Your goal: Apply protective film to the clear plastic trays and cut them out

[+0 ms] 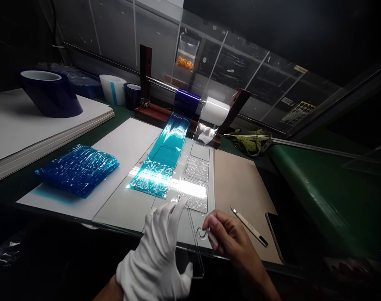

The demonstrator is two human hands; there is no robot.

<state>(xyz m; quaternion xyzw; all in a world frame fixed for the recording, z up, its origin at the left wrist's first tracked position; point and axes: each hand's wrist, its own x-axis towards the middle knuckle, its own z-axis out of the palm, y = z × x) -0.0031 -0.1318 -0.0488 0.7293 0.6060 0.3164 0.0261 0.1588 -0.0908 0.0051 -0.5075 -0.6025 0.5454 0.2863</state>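
Note:
My left hand (157, 251), in a white glove, holds a clear acrylic piece (195, 246) upright at the near edge of the table, fingers spread along its face. My bare right hand (228, 238) pinches a small strip at the piece's right side, near a hook-shaped cutout. Just beyond lies a clear template plate (196, 175) with square recesses. A blue film strip (165, 154) runs over it from a blue roll (186, 100) on a rod.
A stack of blue film pieces (79, 169) lies on white board at the left. A craft knife (248, 225) rests on the tan mat (240, 188); a phone (278, 238) lies beside it. Tape rolls (49, 92) stand at the back left, scissors (250, 140) at the back right.

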